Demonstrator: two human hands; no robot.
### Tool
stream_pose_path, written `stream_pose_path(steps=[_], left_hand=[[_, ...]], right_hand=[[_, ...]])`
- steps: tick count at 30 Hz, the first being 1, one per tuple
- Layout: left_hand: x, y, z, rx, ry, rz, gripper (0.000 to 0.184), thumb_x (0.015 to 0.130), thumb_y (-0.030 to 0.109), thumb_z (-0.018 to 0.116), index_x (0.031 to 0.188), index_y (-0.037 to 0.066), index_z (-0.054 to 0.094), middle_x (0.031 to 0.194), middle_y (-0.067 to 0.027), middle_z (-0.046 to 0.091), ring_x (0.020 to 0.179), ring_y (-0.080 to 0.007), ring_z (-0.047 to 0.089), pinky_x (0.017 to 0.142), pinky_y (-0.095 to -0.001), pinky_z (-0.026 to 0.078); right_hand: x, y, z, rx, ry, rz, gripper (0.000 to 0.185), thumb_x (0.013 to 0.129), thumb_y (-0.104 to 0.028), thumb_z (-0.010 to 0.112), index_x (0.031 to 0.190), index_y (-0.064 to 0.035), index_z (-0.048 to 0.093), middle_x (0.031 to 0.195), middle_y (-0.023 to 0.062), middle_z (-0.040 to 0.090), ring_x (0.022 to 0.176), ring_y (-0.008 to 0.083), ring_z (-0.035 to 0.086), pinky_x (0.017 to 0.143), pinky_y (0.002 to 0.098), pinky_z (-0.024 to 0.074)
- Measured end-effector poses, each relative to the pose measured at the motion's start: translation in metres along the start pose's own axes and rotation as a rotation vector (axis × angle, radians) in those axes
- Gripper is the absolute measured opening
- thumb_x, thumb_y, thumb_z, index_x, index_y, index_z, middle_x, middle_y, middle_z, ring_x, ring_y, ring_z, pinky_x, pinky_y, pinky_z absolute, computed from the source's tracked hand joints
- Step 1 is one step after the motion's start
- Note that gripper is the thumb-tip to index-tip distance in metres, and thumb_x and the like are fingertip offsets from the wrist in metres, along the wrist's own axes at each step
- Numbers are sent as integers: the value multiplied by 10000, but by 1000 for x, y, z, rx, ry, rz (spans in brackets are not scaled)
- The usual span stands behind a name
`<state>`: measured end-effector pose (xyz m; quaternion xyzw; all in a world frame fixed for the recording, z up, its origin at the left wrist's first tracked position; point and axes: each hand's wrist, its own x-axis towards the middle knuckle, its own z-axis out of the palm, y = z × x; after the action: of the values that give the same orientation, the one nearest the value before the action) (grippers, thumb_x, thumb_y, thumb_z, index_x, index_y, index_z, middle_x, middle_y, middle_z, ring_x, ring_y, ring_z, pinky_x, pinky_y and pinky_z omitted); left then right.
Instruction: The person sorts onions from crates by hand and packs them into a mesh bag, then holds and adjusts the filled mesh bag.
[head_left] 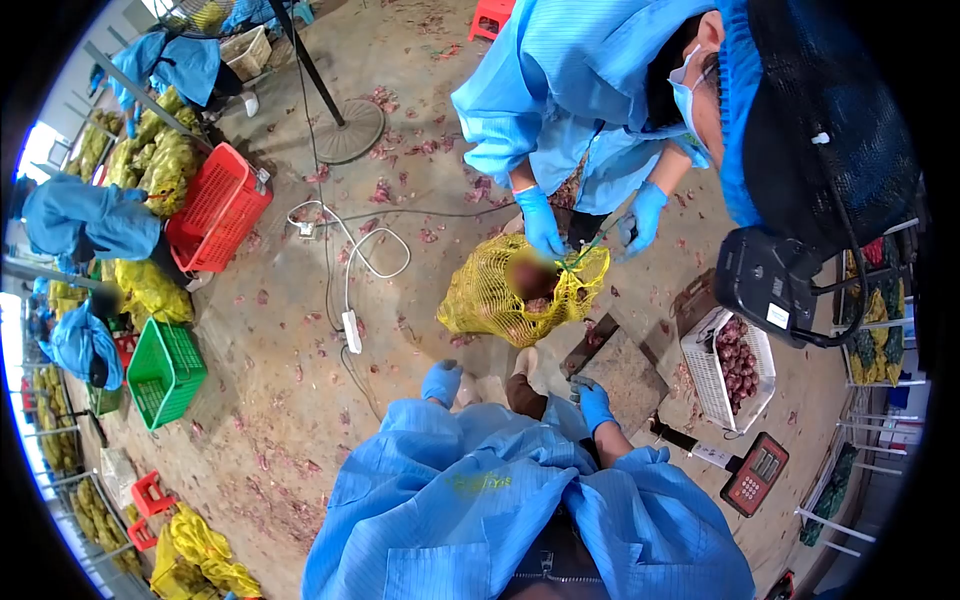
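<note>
My left hand (441, 382), in a blue glove, hangs beside my body with its fingers loosely apart and nothing visible in them. My right hand (594, 402), also gloved, is lowered near the edge of a floor scale's platform (628, 382); its fingers are apart and it holds nothing that I can see. In front of my feet a yellow mesh bag (475, 295) of reddish onions lies on the floor. A co-worker's gloved hands (542, 222) are at the bag's gathered mouth with a green tie (583, 252).
A white crate (703, 372) of red onions stands right of the scale, near its display (757, 474). A power strip (351, 332) and cables cross the floor on the left. Farther left are a red crate (220, 205), a green crate (168, 375) and other people. Onion skins litter the floor.
</note>
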<state>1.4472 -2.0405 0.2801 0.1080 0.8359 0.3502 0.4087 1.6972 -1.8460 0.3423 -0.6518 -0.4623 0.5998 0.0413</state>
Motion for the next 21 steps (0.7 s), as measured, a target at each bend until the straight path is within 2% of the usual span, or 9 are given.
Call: stream_pose_path(steps=[21], left_hand=[[5,-7,8,-56,-1,-6,360,765,180,542,1052,-36,530,873,-139,609,673,-167,579,623,-270,465]], right_hand=[[5,7,-3,39,-5,-12,197,830,-65,445,954,-52,597,858,112,597,668,171,569,580,244,479]])
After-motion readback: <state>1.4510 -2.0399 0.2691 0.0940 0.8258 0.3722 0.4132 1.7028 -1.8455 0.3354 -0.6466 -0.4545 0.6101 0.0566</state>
